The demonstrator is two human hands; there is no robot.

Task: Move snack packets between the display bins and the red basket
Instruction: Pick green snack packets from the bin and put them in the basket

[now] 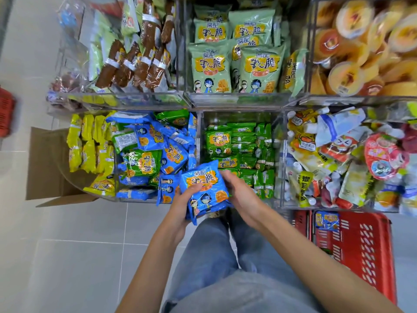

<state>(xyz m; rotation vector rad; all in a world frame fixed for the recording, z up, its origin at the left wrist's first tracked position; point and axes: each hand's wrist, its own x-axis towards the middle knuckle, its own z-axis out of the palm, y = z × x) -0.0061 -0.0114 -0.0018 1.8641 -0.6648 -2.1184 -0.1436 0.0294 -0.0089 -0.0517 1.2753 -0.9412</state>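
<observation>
From the head camera, the left hand [186, 201] gripped a blue foil snack packet with an orange label [204, 188]. Its thumb lay across the packet's front near the lower left corner and its fingers were curled underneath. The right hand [240, 190] held the same packet by its right edge, with the fingers curled round behind it. More blue edges showed beneath the packet, but whether these were further packets in the grip could not be told.

The packet was held up just in front of a clear acrylic display bin [198, 132] heaped with blue and green packets, at the corner it shared with a neighbouring bin of small green packets [239, 152].

A red plastic basket [365, 256] stood on the grey tiled floor [67, 256] to the person's right, below the bins. One small blue packet [327, 220] lay at its far end. A brown cardboard box [49, 163] sat left of the bins.
</observation>
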